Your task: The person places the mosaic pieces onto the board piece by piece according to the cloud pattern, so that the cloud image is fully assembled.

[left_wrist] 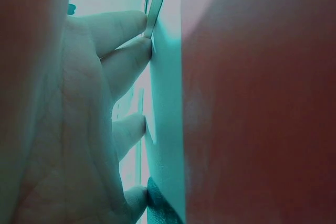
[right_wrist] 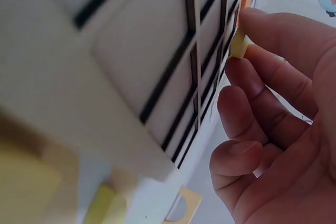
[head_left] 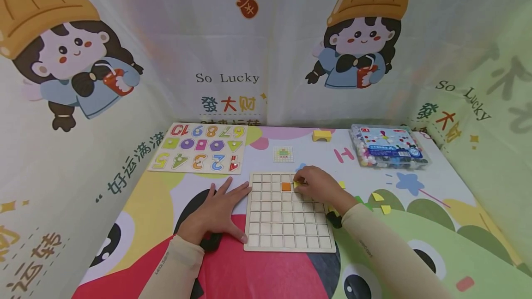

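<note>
Nearest on the table [head_left: 259,277] lies a flat pale-wood board with square cells [head_left: 289,239], its side edges running from near to far; its sides look about equal, so no long axis stands out. At its left edge the left hand [head_left: 215,211] is spread wide, fingers straight, gripping nothing, fingertips and thumb against the rim, probably to steady it.

To the right lie two loose yellow flat pieces [head_left: 385,209], apart from the board. Farther in, the right hand [head_left: 317,187] pinches a small yellow flat piece [right_wrist: 239,45] between thumb and fingers, the other fingers curled. That piece is at the board's far part, just right of an orange square tile [head_left: 286,187]. The fingers hide most of it, so I cannot tell its heading or long axis.

The step in hand seems to be seating this piece; the next move likely calls for squaring it to its cell, then letting go.

Beyond the board lies a small printed grid card [head_left: 283,154], perhaps the pattern.
</note>
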Available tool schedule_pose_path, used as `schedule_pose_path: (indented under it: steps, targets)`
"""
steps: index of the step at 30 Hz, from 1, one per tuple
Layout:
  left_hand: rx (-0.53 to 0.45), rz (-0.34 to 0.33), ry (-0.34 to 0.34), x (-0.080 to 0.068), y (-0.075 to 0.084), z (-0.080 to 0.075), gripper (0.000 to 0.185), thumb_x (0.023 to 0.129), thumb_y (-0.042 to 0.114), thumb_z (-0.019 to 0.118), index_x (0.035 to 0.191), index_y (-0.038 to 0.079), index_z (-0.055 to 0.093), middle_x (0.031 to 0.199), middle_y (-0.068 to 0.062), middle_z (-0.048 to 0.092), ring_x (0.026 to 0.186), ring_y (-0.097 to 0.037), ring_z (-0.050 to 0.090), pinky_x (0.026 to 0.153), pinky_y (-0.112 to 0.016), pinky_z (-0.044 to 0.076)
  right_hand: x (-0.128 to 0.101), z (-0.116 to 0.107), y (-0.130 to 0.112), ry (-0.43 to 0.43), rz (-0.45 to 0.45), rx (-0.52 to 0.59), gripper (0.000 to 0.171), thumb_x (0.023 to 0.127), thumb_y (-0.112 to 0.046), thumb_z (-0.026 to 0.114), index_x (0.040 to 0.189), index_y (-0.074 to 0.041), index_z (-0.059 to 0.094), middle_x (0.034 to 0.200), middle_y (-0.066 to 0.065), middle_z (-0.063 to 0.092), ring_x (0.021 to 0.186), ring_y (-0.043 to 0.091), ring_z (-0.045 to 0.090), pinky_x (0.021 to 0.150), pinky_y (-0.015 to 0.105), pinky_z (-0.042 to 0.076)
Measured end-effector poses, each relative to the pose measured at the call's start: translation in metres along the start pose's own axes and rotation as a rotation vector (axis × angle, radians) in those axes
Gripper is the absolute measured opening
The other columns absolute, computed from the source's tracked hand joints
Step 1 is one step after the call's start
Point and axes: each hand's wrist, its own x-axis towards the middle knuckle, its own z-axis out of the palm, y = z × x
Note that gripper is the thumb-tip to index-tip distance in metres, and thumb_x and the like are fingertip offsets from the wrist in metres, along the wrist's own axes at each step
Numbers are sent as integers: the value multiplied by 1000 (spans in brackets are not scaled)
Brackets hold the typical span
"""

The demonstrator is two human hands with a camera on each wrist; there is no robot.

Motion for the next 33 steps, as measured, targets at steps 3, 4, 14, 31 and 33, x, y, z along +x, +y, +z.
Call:
schedule_pose_path:
  steps: [3,4,14,31,33]
  targets:
    - [0,-1,0,0,0,0,130,55,64,97,166,32,36,175,8,31,166,-38,7,128,-75,2,1,2,-3,-2,-2,-15,17,95,-18,81,110,-10,77,100,1,73,93,16,63,90,40,59]
    - [-1,-1,0,0,0,0,130,55,64,97,166,32,36,175,8,31,166,-38,7,128,-75,2,1,2,-3,-4,-1,-17,17,95,-18,80,110,-10,77,101,1,73,93,16,63,91,41,59]
    - [5,-1,-1,0,-1,0,130,55,66,96,166,33,36,175,9,30,166,-37,7,128,-75,2,3,3,-8,-34,39,-12,22,95,-19,81,113,-8,77,105,2,73,97,17,64,93,41,59]
    - [4,-4,-6,-2,2,-3,130,56,64,96,166,31,36,175,7,31,166,-38,8,128,-75,2,-4,-2,-7,-32,58,44,29,95,-20,81,121,-8,75,108,2,73,98,17,63,95,43,58]
    - [2,-3,-5,-3,2,-3,130,56,64,96,166,31,36,175,7,31,166,-39,8,128,-75,2,-10,-6,-6,-19,76,75,31,96,-20,79,124,-7,75,109,3,72,97,17,62,92,43,58]
